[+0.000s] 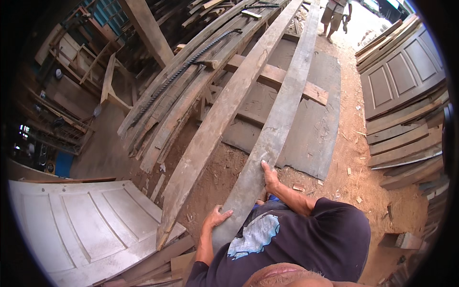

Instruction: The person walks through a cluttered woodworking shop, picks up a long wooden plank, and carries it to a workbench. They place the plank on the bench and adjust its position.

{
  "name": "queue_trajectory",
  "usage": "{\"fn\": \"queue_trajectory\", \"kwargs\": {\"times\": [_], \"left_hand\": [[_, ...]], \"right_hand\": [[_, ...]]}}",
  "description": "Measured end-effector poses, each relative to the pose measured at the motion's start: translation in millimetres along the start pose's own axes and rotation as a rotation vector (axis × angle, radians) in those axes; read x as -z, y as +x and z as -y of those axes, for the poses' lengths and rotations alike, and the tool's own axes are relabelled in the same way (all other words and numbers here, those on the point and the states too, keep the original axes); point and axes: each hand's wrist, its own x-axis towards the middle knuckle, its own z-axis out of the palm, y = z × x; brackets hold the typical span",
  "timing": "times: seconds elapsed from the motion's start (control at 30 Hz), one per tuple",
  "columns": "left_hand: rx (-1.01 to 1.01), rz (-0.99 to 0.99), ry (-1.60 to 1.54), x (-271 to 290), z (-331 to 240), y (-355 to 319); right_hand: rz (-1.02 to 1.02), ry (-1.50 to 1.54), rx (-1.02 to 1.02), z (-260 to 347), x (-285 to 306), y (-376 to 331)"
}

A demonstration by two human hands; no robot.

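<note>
Left hand (216,217): laid on the left edge of the grey plank (272,138) near its lower end; the grip is half open, fingers spread over the top face and thumb down the side, so the board is touched and steadied rather than enclosed.
Right hand (269,176): set higher up on the right edge of the same grey plank; the grip is curled loosely over the edge, fingers on the wood, not wrapped around it.
Grey plank: one long weathered board, run from the person's chest up and away toward the top of the view, its near end held between the two hands.
Brown plank (210,129): one long board, laid just beside the grey plank on its left, roughly parallel, its near end resting over the white door (81,225).
Crosspiece (275,76): one pale timber, seen crossing under both long planks farther up.
White door: one panelled door, flat at lower left.
Brown doors (401,71): panelled doors stacked with boards at the right; the count cannot be told.
Ground (354,158): bare reddish earth strewn with wood chips.
Other person (334,16): one, standing far off at the top, only legs in view.
</note>
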Motion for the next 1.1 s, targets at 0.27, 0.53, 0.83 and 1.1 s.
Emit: {"fn": "queue_trajectory", "kwargs": {"times": [0.27,0.53,0.83,1.1], "left_hand": [[0.113,-0.792,0.509,-38,74,-94],[0.082,-0.468,0.160,-22,76,-85],[0.062,-0.039,-0.159,5,97,-43],[-0.081,0.248,-0.138,-11,31,13]], "right_hand": [[0.075,-0.004,0.041,9,-5,-18],[0.085,0.029,0.001,7,3,-8],[0.214,0.195,0.024,8,14,25],[0.300,0.204,-0.055,44,3,-12]]}}
